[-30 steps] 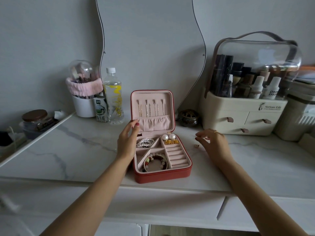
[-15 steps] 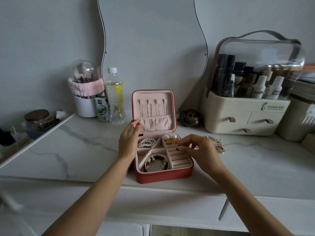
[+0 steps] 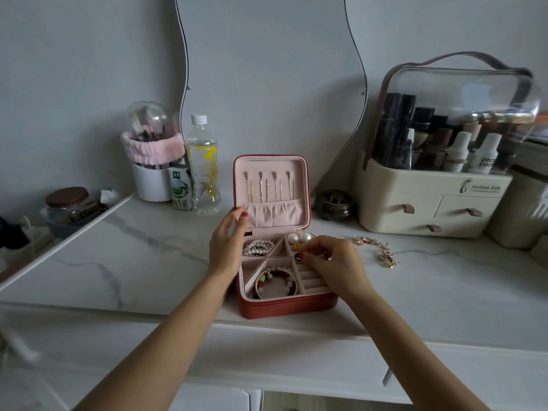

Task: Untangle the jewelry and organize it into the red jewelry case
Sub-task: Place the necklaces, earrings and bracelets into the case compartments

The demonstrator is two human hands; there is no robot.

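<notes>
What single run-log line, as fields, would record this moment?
left hand: steadies red jewelry case | right hand: over ring slots, fingers curled, hold unclear | gold jewelry: on counter, outside case

A home dressing corner is showing: a wavy mirror is leaning behind the marble table, cosmetics organizer sitting right of it, brush holder left.

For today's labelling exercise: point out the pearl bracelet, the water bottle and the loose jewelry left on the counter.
pearl bracelet (image 3: pixel 257 247), head view, middle of the strand.
water bottle (image 3: pixel 204 170), head view, its yellow label.
loose jewelry (image 3: pixel 378 250), head view, mid-chain.
</notes>
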